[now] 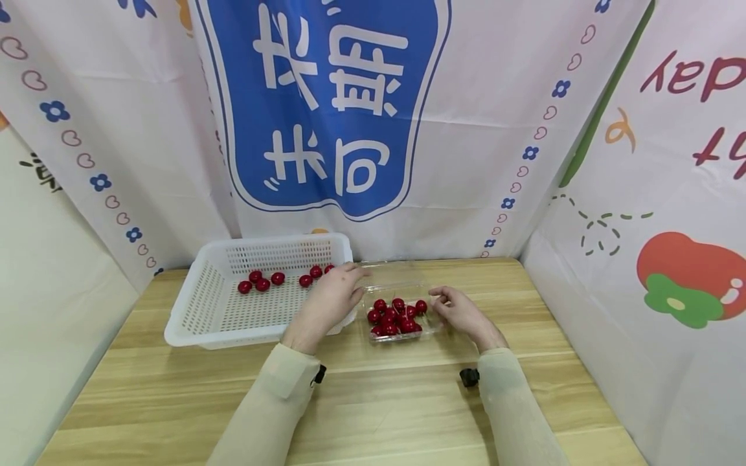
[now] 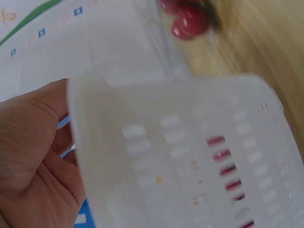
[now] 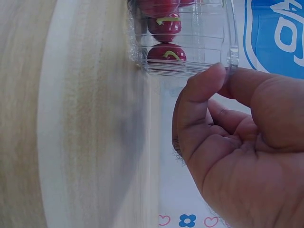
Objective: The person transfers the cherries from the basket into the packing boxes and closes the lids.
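A clear plastic clamshell box holding several red cherries sits on the table, its clear lid folded back on the far side. At the box's right rim, my right hand pinches the edge between thumb and curled index finger, as the right wrist view shows. My left hand reaches over the right end of a white perforated basket, its fingertips at the lid's left edge. In the left wrist view the basket wall hides those fingertips, so their grip is unclear.
Several loose cherries lie in the basket, some near its right end by my left wrist. The wood-grain table extends in front. Printed cloth hangs behind and on the right side.
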Motion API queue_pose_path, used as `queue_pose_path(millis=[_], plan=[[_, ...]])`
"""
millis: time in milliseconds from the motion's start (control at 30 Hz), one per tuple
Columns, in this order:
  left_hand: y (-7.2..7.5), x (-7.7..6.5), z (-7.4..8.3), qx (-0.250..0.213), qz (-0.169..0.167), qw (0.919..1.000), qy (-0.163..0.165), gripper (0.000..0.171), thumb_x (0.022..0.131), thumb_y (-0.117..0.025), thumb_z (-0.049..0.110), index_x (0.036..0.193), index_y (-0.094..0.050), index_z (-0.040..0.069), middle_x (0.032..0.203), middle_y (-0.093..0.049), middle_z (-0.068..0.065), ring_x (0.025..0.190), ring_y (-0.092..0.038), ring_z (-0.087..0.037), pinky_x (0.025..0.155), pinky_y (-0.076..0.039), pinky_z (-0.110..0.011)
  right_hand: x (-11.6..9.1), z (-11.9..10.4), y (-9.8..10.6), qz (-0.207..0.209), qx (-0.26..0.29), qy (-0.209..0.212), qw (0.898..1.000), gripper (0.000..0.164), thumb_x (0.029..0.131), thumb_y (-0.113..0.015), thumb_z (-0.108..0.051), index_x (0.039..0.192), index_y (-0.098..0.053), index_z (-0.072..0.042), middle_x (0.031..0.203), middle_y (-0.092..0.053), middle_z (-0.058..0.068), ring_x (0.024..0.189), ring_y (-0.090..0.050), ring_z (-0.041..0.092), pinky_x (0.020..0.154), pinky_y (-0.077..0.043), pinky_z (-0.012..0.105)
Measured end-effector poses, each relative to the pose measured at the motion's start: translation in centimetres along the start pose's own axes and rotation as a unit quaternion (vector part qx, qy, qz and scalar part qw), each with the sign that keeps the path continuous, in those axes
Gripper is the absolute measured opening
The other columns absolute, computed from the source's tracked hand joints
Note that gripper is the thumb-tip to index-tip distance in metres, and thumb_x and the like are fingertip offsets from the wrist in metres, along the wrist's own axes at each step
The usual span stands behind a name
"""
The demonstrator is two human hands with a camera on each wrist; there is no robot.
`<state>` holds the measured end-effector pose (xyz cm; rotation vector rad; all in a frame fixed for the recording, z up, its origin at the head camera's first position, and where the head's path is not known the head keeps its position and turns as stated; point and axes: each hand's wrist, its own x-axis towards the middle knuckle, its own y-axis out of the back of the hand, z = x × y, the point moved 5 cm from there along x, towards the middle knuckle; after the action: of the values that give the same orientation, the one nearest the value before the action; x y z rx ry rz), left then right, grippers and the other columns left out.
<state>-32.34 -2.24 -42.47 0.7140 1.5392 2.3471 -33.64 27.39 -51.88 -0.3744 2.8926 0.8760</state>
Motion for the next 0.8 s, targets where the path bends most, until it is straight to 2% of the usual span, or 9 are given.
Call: queue_pose_path(millis=[200, 333, 433, 533, 633, 800], plan=[[0.4, -0.1, -3.1, 0.017, 0.002, 0.998, 0.06, 0.037, 0.113, -0.076, 0.015, 0.147, -0.076, 0.001, 0.145, -0.08, -0.022, 0.134, -0.08, -0.041, 0.118, -0.067, -0.057, 0.1, 0.0, -0.1, 0.0, 0.006, 0.001, 1.0, 0.047, 0.123, -0.06, -0.016, 0.165, -0.056, 0.007, 0.122, -0.072, 0.02, 0.081, -0.066, 0.016, 0.067, -0.055, 0.027], [0.3, -0.1, -4.6, 0.028, -0.013, 0.9956, 0.088, 0.039, 0.113, -0.075, 0.015, 0.148, -0.074, -0.001, 0.139, -0.081, -0.022, 0.125, -0.082, -0.039, 0.111, -0.07, -0.055, -0.1, -0.1, 0.0, 0.001, 0.009, 0.004, 1.0, 0.048, 0.123, -0.06, -0.017, 0.165, -0.056, 0.007, 0.121, -0.072, 0.021, 0.081, -0.065, 0.016, 0.066, -0.053, 0.027], [0.1, 0.0, -5.3, 0.036, -0.034, 0.9943, 0.094, 0.042, 0.112, -0.075, 0.015, 0.15, -0.073, -0.002, 0.138, -0.08, -0.022, 0.123, -0.082, -0.038, 0.11, -0.07, -0.054, -0.1, -0.1, 0.1, 0.001, 0.006, 0.005, 1.0, 0.048, 0.124, -0.06, -0.017, 0.165, -0.056, 0.007, 0.122, -0.072, 0.022, 0.082, -0.066, 0.017, 0.066, -0.053, 0.027], [-0.3, 0.1, -5.9, 0.052, -0.066, 0.9916, 0.098, 0.045, 0.112, -0.074, 0.017, 0.153, -0.072, -0.001, 0.141, -0.079, -0.022, 0.129, -0.08, -0.04, 0.116, -0.067, -0.057, 0.1, 0.1, 0.0, 0.003, 0.004, 0.002, 1.0, 0.047, 0.124, -0.059, -0.016, 0.165, -0.056, 0.006, 0.123, -0.072, 0.022, 0.082, -0.066, 0.017, 0.068, -0.054, 0.028], [-1.0, 0.3, -6.4, 0.059, -0.097, 0.9878, 0.106, 0.049, 0.111, -0.075, 0.02, 0.155, -0.07, 0.001, 0.146, -0.078, -0.022, 0.136, -0.077, -0.042, 0.121, -0.064, -0.059, 0.2, 0.3, 0.0, 0.003, 0.003, -0.002, 1.0, 0.046, 0.124, -0.058, -0.015, 0.165, -0.056, 0.005, 0.123, -0.072, 0.021, 0.082, -0.067, 0.018, 0.069, -0.055, 0.029], [-2.2, 0.5, -7.2, 0.051, -0.15, 0.9789, 0.129, 0.051, 0.112, -0.077, 0.024, 0.157, -0.069, 0.003, 0.144, -0.08, -0.019, 0.135, -0.077, -0.039, 0.123, -0.062, -0.06, 0.1, 0.1, 0.0, 0.0, 0.004, 0.002, 1.0, 0.046, 0.124, -0.057, -0.015, 0.165, -0.055, 0.006, 0.123, -0.072, 0.021, 0.083, -0.067, 0.019, 0.069, -0.056, 0.029]])
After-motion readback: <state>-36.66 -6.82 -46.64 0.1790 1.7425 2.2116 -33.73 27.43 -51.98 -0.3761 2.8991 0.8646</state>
